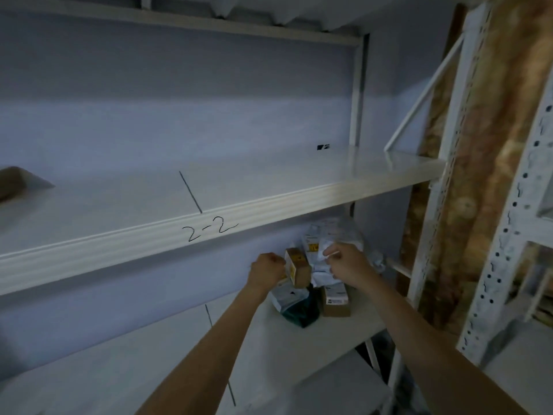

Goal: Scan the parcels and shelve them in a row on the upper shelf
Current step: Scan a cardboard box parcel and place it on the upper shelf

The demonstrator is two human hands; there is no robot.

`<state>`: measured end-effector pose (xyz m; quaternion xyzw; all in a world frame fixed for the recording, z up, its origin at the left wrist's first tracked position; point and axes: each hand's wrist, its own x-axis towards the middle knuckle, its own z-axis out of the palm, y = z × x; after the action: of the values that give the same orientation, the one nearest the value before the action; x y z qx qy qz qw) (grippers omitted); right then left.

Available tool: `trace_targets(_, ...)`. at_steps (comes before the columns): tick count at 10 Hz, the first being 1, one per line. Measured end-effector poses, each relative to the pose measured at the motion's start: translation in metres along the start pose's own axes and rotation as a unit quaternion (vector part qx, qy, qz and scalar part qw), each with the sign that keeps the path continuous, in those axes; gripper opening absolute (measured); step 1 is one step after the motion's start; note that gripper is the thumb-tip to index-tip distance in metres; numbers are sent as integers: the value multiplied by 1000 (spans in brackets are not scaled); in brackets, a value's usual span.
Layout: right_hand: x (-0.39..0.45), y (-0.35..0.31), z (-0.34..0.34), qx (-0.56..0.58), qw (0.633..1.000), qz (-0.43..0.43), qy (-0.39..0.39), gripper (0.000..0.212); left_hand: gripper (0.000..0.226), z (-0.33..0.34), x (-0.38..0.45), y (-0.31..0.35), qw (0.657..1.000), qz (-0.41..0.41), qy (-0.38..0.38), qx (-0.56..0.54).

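Left grip (267, 269) clutches tilted cardboard box (297, 267), long axis near-upright; right grip (346, 264) pinches white bag (327, 250).

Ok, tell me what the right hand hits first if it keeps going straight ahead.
Probably the white poly mailer it already pinches, then the parcel pile behind it. Depth is unclear, so the back wall's distance can't be judged.

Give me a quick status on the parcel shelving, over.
Left hand grips small brown box; right hand pinches white poly bag. Parcel pile on lower shelf. Upper shelf section 2-2 bare, nothing blocking.
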<state>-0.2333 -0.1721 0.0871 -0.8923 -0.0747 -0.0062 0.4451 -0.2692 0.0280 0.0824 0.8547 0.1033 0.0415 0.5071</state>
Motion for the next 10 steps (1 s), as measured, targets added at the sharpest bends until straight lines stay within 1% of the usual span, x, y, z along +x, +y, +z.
trace_targets(1, 35, 12, 14, -35, 999, 17, -12, 26, 23, 10, 34, -16, 995, -49, -13, -87)
trace_targets(2, 67, 20, 30, -87, 995, 39, -25, 28, 15, 19, 68, -33, 982, -108, -22, -156)
trace_targets(3, 103, 32, 52, -125, 990, 59, -42, 43, 23, 32, 101, -56, 958, -180, -24, -222)
trace_targets(4, 133, 44, 70, -116, 989, 58, -73, 46, 24, 39, 130, -70, 949, -198, -38, -243)
trace_targets(5, 157, 60, 85, -108, 984, 92, -106, 40, 21, 51, 153, -76, 938, -233, -34, -255)
trace_targets(6, 179, 72, 98, -105, 980, 114, -123, 25, 22, 66, 168, -79, 927, -259, -34, -268)
trace_targets(7, 193, 70, 101, -110, 972, 121, -168, 22, 18, 81, 180, -79, 923, -271, -44, -269)
trace_targets(8, 204, 71, 103, -124, 964, 121, -200, 29, 22, 95, 185, -73, 920, -285, -63, -260)
trace_targets(9, 214, 73, 108, -126, 960, 122, -216, 22, 12, 107, 189, -66, 923, -291, -78, -239)
trace_targets(10, 217, 70, 109, -125, 957, 124, -230, 18, 30, 116, 195, -63, 931, -282, -76, -221)
